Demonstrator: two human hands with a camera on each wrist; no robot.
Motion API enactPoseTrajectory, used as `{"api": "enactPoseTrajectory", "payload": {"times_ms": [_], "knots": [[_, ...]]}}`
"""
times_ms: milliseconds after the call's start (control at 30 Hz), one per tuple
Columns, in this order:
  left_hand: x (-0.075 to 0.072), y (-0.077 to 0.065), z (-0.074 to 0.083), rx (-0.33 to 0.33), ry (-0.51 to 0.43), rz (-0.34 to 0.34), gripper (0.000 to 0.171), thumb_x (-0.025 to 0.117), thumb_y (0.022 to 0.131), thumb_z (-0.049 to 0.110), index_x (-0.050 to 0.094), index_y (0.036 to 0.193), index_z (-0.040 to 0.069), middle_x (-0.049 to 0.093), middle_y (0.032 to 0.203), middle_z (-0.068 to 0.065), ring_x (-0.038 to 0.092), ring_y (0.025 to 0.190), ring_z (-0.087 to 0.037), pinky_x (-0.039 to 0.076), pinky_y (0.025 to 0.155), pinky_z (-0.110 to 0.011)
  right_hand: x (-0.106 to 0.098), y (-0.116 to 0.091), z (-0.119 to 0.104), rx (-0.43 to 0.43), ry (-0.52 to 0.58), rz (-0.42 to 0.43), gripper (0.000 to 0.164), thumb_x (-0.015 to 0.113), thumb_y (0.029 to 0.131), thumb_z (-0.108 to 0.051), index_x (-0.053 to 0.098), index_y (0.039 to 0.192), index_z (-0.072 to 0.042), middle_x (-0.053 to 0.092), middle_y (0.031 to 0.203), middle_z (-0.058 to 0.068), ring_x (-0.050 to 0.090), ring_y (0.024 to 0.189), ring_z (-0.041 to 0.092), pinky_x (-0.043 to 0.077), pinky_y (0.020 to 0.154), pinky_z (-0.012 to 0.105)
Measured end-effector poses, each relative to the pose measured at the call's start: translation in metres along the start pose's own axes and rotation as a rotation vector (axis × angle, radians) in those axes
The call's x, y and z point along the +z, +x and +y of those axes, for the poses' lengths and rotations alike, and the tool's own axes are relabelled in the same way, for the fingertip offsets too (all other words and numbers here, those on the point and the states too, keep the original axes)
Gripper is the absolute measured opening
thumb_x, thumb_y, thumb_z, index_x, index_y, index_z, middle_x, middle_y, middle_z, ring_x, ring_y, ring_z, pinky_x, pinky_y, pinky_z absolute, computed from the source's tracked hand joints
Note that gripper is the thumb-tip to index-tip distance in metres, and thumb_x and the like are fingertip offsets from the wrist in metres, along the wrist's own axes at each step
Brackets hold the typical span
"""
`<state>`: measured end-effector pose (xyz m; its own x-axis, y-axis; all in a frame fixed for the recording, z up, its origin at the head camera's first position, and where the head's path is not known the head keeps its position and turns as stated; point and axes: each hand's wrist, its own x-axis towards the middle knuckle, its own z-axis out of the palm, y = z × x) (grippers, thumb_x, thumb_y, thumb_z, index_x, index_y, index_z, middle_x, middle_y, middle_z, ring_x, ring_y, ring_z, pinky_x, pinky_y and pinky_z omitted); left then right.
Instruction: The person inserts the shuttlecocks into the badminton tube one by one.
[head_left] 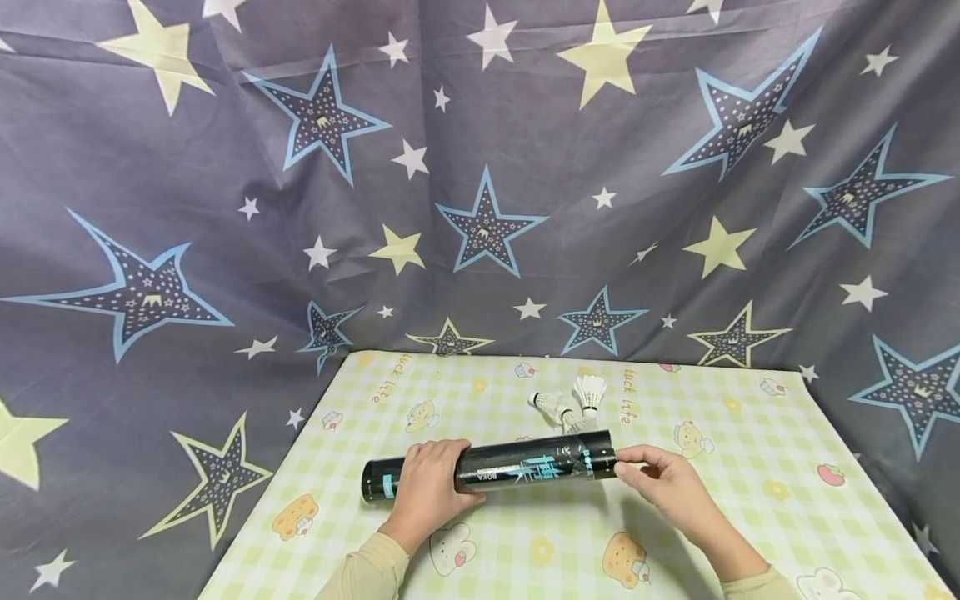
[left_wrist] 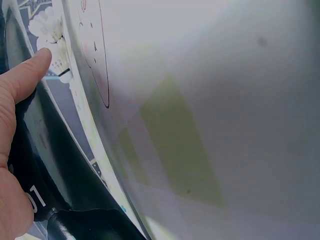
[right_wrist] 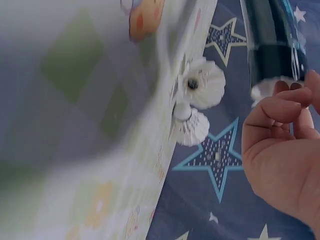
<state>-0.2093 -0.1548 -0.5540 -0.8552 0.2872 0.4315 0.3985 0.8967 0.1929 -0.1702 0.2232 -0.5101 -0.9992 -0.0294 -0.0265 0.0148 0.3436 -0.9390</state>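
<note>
A long black shuttlecock tube [head_left: 525, 463] with blue print lies across the front of me, tilted slightly up to the right. My left hand [head_left: 431, 483] grips it near its left end, thumb along the near side; in the left wrist view the thumb [left_wrist: 32, 72] lies on the dark tube wall. At the tube's right end, the thumb and forefinger of my right hand [head_left: 663, 483] pinch at the mouth. The right wrist view shows a white piece [right_wrist: 261, 90] there, partly hidden by my curled fingers; I cannot tell its kind. White feathered shuttlecocks [head_left: 590, 392] lie together just behind the tube.
A green-and-white checked cloth [head_left: 330, 546] with cartoon prints covers the table. Behind it and along both sides hangs a dark grey curtain [head_left: 450, 308] patterned with stars. The shuttlecocks sit close to the tube's far side.
</note>
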Motion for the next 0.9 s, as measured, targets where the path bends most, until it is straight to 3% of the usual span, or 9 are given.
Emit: {"api": "enactPoseTrajectory", "payload": {"times_ms": [300, 433, 633, 733, 900], "knots": [[0.000, -0.001, -0.001, -0.002, 0.005, -0.009, 0.087, 0.103, 0.058, 0.057, 0.069, 0.130, 0.022, 0.078, 0.120, 0.003, 0.071, 0.107, -0.021, 0.051, 0.096, -0.044, -0.028, 0.025, 0.010, 0.003, 0.028, 0.044, 0.037, 0.073, 0.103, -0.028, 0.072, 0.126, 0.002, 0.051, 0.068, -0.007, 0.044, 0.059, 0.005, 0.042, 0.055, 0.025], [0.001, -0.002, -0.002, 0.003, 0.014, -0.007, 0.088, 0.103, 0.057, 0.058, 0.069, 0.130, 0.022, 0.078, 0.120, 0.003, 0.071, 0.108, -0.020, 0.051, 0.096, -0.043, -0.034, 0.043, 0.016, 0.016, -0.054, 0.058, 0.041, 0.072, 0.104, -0.028, 0.070, 0.130, 0.003, 0.061, 0.078, -0.002, 0.049, 0.063, 0.008, 0.046, 0.058, 0.025], [0.001, -0.004, -0.002, 0.007, 0.022, -0.008, 0.089, 0.103, 0.057, 0.059, 0.070, 0.131, 0.023, 0.078, 0.122, 0.003, 0.071, 0.110, -0.020, 0.051, 0.097, -0.043, -0.036, 0.074, 0.018, -0.033, -0.242, 0.031, 0.038, 0.070, 0.105, -0.025, 0.070, 0.132, 0.003, 0.078, 0.114, 0.014, 0.068, 0.090, 0.013, 0.056, 0.072, 0.025], [0.002, -0.004, -0.002, 0.012, 0.027, -0.007, 0.089, 0.103, 0.056, 0.059, 0.070, 0.131, 0.023, 0.078, 0.122, 0.003, 0.071, 0.110, -0.020, 0.051, 0.097, -0.043, -0.034, 0.091, 0.017, -0.088, -0.333, 0.018, 0.037, 0.069, 0.105, -0.023, 0.069, 0.131, 0.003, 0.077, 0.119, 0.020, 0.072, 0.095, 0.018, 0.057, 0.075, 0.026], [0.003, -0.003, -0.002, 0.025, 0.037, -0.004, 0.089, 0.102, 0.057, 0.060, 0.070, 0.131, 0.023, 0.077, 0.122, 0.003, 0.071, 0.110, -0.020, 0.052, 0.098, -0.043, -0.032, 0.119, 0.013, -0.141, -0.450, -0.009, 0.043, 0.070, 0.104, -0.020, 0.064, 0.138, 0.005, 0.077, 0.110, 0.020, 0.075, 0.090, 0.027, 0.056, 0.075, 0.031]]}}
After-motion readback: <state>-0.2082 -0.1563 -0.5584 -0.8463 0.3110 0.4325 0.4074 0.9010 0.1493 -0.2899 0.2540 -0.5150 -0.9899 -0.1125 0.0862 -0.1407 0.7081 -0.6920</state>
